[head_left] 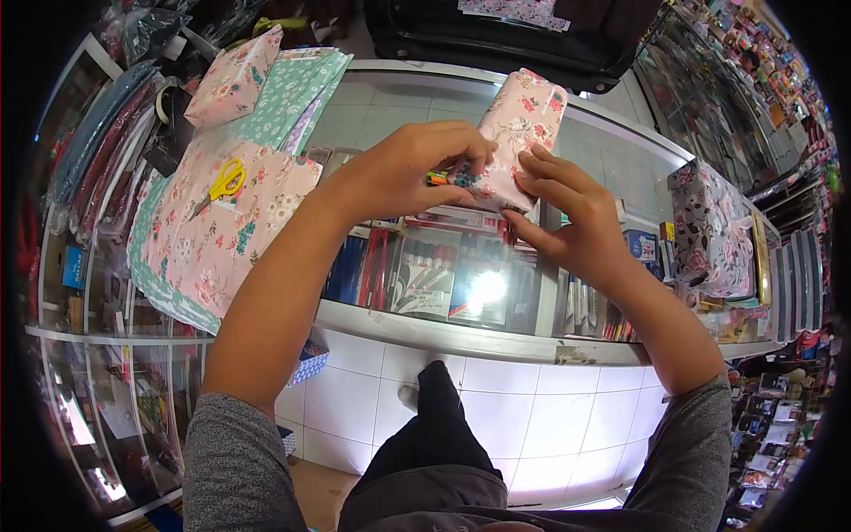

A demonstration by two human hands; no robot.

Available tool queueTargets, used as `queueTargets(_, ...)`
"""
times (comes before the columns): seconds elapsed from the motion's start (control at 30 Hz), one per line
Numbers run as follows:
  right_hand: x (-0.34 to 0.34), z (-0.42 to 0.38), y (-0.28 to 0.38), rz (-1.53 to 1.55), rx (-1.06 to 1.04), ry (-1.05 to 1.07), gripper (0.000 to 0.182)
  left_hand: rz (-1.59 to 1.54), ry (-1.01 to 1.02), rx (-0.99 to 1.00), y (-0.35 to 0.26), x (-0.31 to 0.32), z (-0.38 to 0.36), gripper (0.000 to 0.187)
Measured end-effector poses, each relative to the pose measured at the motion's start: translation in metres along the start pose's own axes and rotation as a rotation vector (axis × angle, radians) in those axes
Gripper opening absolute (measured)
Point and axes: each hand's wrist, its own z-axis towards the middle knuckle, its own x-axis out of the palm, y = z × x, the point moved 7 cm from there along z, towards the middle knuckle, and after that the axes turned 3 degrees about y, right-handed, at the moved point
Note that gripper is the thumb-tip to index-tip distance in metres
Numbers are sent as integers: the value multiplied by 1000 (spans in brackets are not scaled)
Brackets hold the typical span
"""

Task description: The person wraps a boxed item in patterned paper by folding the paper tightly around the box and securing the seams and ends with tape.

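Note:
A parcel in pink floral wrapping paper (528,102) is held at a slant over the glass counter. My left hand (430,168) is closed at its near left end, fingers bent on the paper and thumb beneath. A small multicoloured thing (437,178) shows beside that thumb; its kind I cannot make out. My right hand (572,204) grips the parcel's lower right side, fingers on top and thumb at the near edge. Yellow-handled scissors (228,180) lie to the left on flat pink floral sheets (199,244).
The glass counter (434,326) has pens and boxed goods inside. A wrapped pink box (235,80) sits on green floral paper at the back left. A tape roll (166,105) is near it. Another floral-wrapped box (705,226) stands at the right end. Bagged goods (106,146) line the left.

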Motion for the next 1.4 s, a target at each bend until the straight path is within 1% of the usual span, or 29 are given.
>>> queueTargets(0.03,0,1,1,-14,-2,4,37,0,-21,-15,1,-1,0,49)
queueTargets(0.07,0,1,2,-27,-5,7,36,-1,-22,-13,2,3,-2,49)
queueTargets(0.13,1,2,2,-29,-15,0,36,181,-162,-201,13,1,-10,88)
queueTargets(0.17,0,1,3,-29,-23,-7,36,183,-162,-198,13,1,-10,88)
queueTargets(0.23,0,2,0,8,3,-1,38,76,7,-369,20,10,-10,108)
queueTargets(0.3,-1,2,-2,46,31,4,39,49,18,-370,14,11,-9,105)
queueTargets(0.4,-5,4,-3,76,60,-52,43,14,19,-375,16,14,-9,100)
queueTargets(0.47,-14,5,3,-213,32,-109,47,11,13,-374,17,15,-8,99)
queueTargets(0.5,-13,4,2,-214,34,-111,47,17,14,-365,17,15,-7,96)
queueTargets(0.57,-2,-1,-17,101,212,-17,51,23,14,-354,17,16,-7,93)
queueTargets(0.63,2,-3,-20,107,207,-17,52,-10,-24,-314,17,15,-6,91)
queueTargets(0.73,1,-3,-22,137,216,-7,55,-86,-52,-348,14,15,-6,92)
queueTargets(0.8,0,-3,-21,160,229,5,57,-125,-67,-318,12,16,-5,91)
queueTargets(0.87,4,-7,-29,337,416,41,61,-168,-81,-289,12,17,-3,89)
queueTargets(0.9,6,-7,-29,338,416,41,61,-308,-123,-247,12,17,-1,87)
queueTargets(0.93,9,-8,-31,458,441,3,64,-448,-163,-204,11,16,1,85)
queueTargets(0.97,11,-9,-32,579,465,-34,66,-447,-161,-204,9,19,3,85)
queueTargets(1.0,11,-10,-31,579,466,-37,66,-584,-250,-119,3,16,6,80)
queueTargets(1.03,14,-9,-27,675,449,-4,72,-719,-337,-31,-2,12,7,75)
queueTargets(1.07,18,-8,-22,771,430,29,79,-717,-333,-27,-6,13,7,75)
queueTargets(1.1,18,-6,-18,769,428,23,79,-632,-298,-3,-12,15,7,71)
queueTargets(1.13,18,-5,-14,867,437,-13,87,-549,-264,19,-18,17,7,67)
queueTargets(1.17,17,-5,-12,965,446,-49,96,-547,-262,20,-18,17,8,67)
queueTargets(1.2,18,-5,-13,1020,438,-55,105,-467,-245,22,-20,18,8,62)
queueTargets(1.23,16,-4,-12,1020,438,-56,105,-387,-228,23,-22,18,8,58)
queueTargets(1.27,11,-3,-7,975,433,-49,106,-387,-228,22,-23,16,6,58)
queueTargets(1.3,8,-2,-4,930,427,-43,108,-257,-162,17,-27,18,6,56)
queueTargets(1.33,11,-3,-8,949,408,-22,112,-127,-96,12,-29,21,6,55)
queueTargets(1.4,13,-4,-12,894,397,8,110,-117,-92,41,-31,20,5,57)
